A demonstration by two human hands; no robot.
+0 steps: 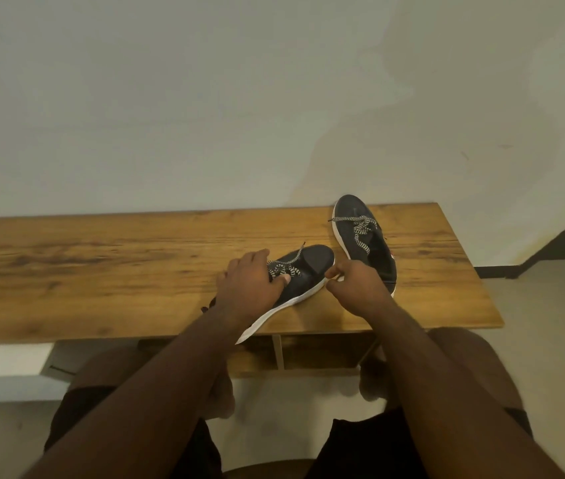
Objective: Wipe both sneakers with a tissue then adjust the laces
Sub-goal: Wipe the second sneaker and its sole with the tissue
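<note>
Two black sneakers with white soles and black-and-white laces lie on a wooden table (pixel 101 257). The near sneaker (pixel 308 274) points toward the wall, its heel hanging over the front edge. My left hand (pixel 250 285) lies over its middle, thumb pressing on the laces, fingers curled round the upper. My right hand (pixel 353 285) is beside its toe with fingers curled; a small white bit shows between thumb and finger, and I cannot tell what it is. The far sneaker (pixel 364 236) lies behind my right hand, toe at the wall. No tissue is plainly visible.
The table stands against a pale wall (pixel 274 98). Its right end (pixel 481 271) drops to a light floor. Below the front edge is a wooden shelf (pixel 308 354). My knees and bare feet are under the table's edge.
</note>
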